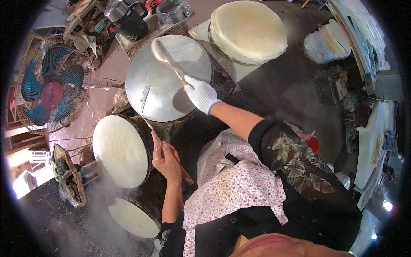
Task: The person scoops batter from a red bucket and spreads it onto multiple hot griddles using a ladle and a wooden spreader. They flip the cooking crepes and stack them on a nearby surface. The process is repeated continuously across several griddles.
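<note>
Two hands are holding tools about a silvery disc [162, 81]: right hand [200, 93], four o'clock, fingers closed round a ladle [162, 50]; left hand [168, 162], six o'clock, fingers loosely bent round a spatula [144, 103].

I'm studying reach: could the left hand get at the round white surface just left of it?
Probably yes: the left hand is close to the round white surface, and nothing visible blocks the way, though that hand holds a long thin blade.

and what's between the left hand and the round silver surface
In the head view, a thin-bladed tool spans that stretch, reaching from the left hand out over the round silver surface.
</note>
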`<act>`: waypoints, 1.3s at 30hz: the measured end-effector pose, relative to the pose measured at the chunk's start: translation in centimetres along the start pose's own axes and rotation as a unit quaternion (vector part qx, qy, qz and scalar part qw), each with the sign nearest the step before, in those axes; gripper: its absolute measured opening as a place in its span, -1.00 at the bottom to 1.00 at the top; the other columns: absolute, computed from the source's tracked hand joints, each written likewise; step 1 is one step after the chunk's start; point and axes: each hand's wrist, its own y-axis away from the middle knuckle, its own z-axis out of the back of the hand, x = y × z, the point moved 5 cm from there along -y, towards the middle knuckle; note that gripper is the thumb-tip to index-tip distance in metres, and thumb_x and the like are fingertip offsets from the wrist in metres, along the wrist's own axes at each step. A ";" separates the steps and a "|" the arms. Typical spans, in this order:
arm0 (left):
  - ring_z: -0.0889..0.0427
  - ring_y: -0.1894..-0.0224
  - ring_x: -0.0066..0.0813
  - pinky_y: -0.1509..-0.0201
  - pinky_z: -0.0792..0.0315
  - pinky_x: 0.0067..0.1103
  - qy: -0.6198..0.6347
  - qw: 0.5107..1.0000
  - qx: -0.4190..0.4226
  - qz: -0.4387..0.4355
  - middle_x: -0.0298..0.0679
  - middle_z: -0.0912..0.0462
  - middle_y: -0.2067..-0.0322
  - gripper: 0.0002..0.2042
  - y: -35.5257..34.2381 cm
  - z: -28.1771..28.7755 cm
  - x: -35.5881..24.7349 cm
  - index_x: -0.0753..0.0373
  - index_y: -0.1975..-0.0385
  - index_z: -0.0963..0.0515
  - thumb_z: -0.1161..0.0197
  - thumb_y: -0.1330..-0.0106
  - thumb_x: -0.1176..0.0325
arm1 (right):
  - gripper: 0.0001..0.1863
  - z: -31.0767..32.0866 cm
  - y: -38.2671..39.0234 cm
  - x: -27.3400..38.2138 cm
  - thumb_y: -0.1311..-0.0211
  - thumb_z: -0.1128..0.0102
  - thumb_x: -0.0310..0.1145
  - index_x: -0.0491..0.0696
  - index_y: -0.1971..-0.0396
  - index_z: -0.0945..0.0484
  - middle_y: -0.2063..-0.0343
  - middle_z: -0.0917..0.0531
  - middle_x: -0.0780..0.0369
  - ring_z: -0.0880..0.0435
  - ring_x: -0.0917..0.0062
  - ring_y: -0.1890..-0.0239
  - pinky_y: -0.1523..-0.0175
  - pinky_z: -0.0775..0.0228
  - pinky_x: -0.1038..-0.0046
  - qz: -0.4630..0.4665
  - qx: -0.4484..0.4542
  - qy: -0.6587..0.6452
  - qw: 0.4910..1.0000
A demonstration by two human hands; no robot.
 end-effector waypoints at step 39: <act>-0.39 0.61 -0.77 0.59 -0.29 -0.74 -0.003 0.988 -0.153 0.033 -0.42 -0.49 0.51 -0.50 6.2 -7.5 -2.2 0.29 -0.53 -0.28 -0.04 -0.62 0.52 | -0.54 3.5 -10.3 1.3 -0.41 -0.11 -0.07 0.05 -0.18 -0.65 0.03 -0.75 -0.02 -0.75 0.05 0.00 -0.11 -0.57 0.11 0.174 0.162 -0.043 0.970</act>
